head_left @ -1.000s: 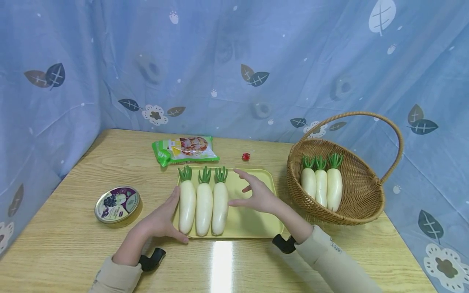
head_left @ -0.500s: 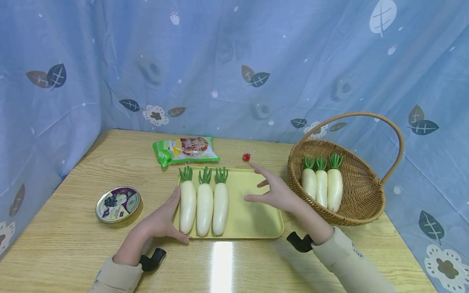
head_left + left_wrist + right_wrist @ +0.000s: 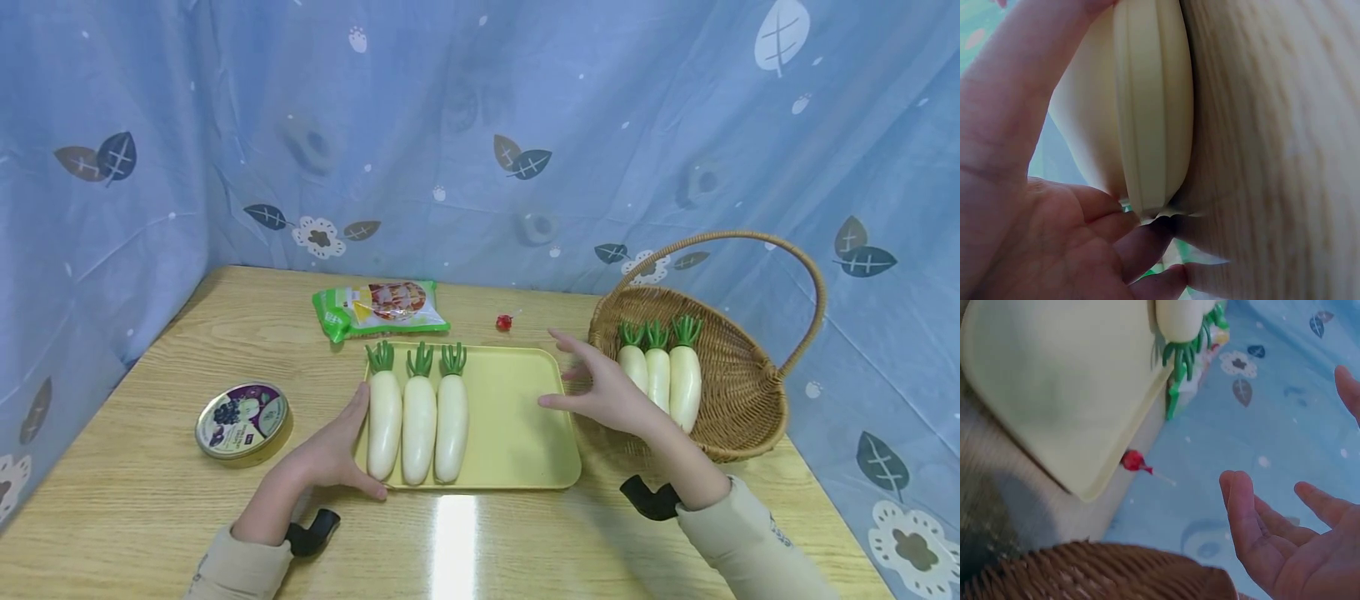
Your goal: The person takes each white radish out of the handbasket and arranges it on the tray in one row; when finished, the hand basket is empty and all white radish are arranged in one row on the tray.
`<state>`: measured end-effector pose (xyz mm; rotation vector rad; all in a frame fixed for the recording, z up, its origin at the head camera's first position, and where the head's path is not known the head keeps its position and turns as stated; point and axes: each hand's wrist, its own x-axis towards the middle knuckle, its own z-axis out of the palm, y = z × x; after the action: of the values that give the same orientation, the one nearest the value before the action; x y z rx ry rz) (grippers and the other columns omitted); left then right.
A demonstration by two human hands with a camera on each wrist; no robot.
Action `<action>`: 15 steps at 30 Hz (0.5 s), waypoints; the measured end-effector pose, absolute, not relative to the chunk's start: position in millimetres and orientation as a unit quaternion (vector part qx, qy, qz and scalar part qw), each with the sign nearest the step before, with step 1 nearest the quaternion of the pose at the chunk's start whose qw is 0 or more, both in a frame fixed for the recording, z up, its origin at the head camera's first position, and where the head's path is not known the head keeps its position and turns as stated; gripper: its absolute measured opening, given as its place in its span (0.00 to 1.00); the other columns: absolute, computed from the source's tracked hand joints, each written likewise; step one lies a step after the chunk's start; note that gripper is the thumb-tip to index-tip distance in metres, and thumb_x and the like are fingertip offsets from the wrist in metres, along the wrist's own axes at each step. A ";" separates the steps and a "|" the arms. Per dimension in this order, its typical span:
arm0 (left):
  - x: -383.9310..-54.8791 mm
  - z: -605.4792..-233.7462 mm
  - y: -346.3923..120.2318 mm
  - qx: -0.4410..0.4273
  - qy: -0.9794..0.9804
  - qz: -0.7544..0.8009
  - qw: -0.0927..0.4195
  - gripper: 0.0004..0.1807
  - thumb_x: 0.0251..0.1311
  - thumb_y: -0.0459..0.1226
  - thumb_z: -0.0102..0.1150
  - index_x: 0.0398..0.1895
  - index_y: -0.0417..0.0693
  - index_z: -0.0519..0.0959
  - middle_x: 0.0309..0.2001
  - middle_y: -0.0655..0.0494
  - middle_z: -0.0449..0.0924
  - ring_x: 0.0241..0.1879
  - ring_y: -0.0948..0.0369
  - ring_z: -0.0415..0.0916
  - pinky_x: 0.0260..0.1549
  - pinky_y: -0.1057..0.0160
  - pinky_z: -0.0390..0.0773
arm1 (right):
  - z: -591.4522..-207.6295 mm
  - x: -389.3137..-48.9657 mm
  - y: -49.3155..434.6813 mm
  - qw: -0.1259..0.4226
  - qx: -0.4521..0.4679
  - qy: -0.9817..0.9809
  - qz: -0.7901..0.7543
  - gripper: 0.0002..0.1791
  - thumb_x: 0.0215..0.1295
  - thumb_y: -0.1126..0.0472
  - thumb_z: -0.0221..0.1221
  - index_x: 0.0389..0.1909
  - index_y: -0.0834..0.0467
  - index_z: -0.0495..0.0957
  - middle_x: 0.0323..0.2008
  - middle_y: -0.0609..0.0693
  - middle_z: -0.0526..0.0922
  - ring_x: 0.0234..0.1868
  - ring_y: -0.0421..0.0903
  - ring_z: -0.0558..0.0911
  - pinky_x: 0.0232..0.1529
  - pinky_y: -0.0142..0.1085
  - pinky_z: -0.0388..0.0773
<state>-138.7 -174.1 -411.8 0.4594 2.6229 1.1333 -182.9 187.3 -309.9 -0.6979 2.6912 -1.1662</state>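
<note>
Three white radishes with green tops, such as the middle radish (image 3: 418, 429), lie side by side on the left half of a yellow tray (image 3: 517, 417). My left hand (image 3: 326, 454) holds this tray at its left end, thumb at the near corner; the left wrist view shows fingers bent against the tray's edge (image 3: 1147, 106). My right hand (image 3: 611, 396) hangs between the tray's right end and a wicker basket (image 3: 738, 400), fingers spread, nothing in them. Inside the basket three more radishes (image 3: 684, 379) lean together, partly hidden by that hand.
A green-and-white food packet (image 3: 386, 308) lies behind the tray. A small red lollipop (image 3: 504, 322) is to its right. A round tin (image 3: 243, 422) stands at the left on the wooden table (image 3: 150, 492). A blue patterned curtain (image 3: 420, 125) closes off the back and sides.
My right hand has moved right, away from the radishes on the tray and toward the basket. My left hand stays at the tray's left end.
</note>
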 end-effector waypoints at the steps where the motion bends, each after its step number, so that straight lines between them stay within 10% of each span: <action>1: -138.8 -411.9 -174.2 0.157 0.900 0.388 0.123 0.81 0.20 0.53 0.79 0.67 0.28 0.29 0.68 0.31 0.27 0.67 0.40 0.31 0.63 0.44 0.42 | -308.6 -182.4 189.1 0.063 -0.230 0.890 -0.389 0.49 0.49 0.51 0.68 0.70 0.50 0.52 0.64 0.60 0.61 0.49 0.56 0.75 0.40 0.40 0.79; 15: -138.3 -409.8 -174.5 0.154 0.899 0.389 0.128 0.80 0.21 0.52 0.79 0.67 0.28 0.28 0.68 0.30 0.27 0.67 0.40 0.31 0.63 0.44 0.42 | -290.4 -173.9 220.9 0.035 -0.201 0.900 -0.385 0.47 0.52 0.54 0.66 0.70 0.50 0.50 0.63 0.61 0.61 0.50 0.58 0.74 0.38 0.41 0.79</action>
<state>-138.3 -174.5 -409.8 0.4489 2.6167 1.1304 -173.9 220.9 -290.4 -0.6165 2.7672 -1.1828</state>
